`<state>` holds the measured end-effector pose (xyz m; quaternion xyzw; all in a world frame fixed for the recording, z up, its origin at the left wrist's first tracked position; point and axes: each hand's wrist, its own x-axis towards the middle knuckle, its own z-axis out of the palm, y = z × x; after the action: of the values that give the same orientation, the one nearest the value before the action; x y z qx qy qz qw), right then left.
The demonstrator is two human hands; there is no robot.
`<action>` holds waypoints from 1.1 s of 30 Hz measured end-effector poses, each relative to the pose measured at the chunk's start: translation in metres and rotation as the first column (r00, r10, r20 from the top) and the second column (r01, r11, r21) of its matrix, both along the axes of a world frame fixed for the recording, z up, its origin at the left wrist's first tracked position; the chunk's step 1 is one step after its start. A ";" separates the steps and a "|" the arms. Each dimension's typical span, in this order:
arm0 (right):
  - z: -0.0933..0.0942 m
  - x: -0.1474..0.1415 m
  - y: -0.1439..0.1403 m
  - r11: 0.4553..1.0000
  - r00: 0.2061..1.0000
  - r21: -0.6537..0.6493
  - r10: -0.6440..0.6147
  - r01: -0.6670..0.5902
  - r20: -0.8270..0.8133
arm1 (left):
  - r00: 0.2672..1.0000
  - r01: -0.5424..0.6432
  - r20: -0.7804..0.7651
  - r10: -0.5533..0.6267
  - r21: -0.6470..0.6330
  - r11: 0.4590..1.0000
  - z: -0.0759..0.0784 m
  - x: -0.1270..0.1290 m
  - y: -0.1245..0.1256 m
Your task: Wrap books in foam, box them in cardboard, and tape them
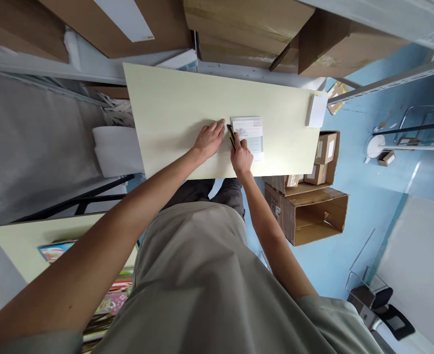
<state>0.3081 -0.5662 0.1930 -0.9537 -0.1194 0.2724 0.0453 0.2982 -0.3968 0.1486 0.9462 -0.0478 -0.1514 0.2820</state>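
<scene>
On the pale yellow tabletop (172,113), my left hand (208,139) lies with its fingers stretched out, just left of a printed white sheet or flat packet (254,135). It appears to hold nothing. My right hand (242,158) is closed around a black and yellow utility knife (232,136), which points away from me. The knife lies along the packet's left edge, and the hand partly covers the packet's lower left corner. Whether the blade is out is too small to tell.
A white box (316,111) sits at the table's right end. Large cardboard boxes (239,34) line the shelf behind. Open cartons (318,216) stand on the floor at right, some holding small boxes. White rolls (117,151) are at left, near a second table (14,241).
</scene>
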 end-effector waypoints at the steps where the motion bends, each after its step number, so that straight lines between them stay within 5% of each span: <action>1: 0.002 -0.003 -0.002 1.000 1.000 -0.013 0.012 -0.012 0.001 | 1.000 0.004 -0.005 -0.004 -0.001 1.000 0.000 0.000 0.000; 15: 0.028 -0.069 -0.050 0.994 0.996 -0.112 0.003 -0.014 -0.094 | 0.999 -0.047 -0.012 0.046 -0.127 0.991 -0.008 -0.002 -0.006; 24: 0.060 -0.115 -0.104 0.974 0.968 -0.152 0.135 -0.169 -0.213 | 0.998 -0.069 -0.018 0.068 -0.097 0.993 -0.002 -0.004 -0.010; 29: 0.079 -0.114 -0.129 0.988 0.990 -0.113 0.090 -0.102 -0.107 | 0.997 -0.069 -0.028 0.068 -0.042 0.997 -0.003 -0.002 -0.010; 33: 0.092 -0.084 -0.135 0.999 0.999 -0.027 -0.020 0.021 0.041 | 0.998 -0.044 -0.034 0.046 0.057 0.997 0.022 0.002 -0.016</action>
<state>0.2236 -0.7015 0.2846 -0.9607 -0.1070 0.2540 0.0327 0.2998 -0.4131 0.1707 0.9517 -0.0172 -0.1631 0.2595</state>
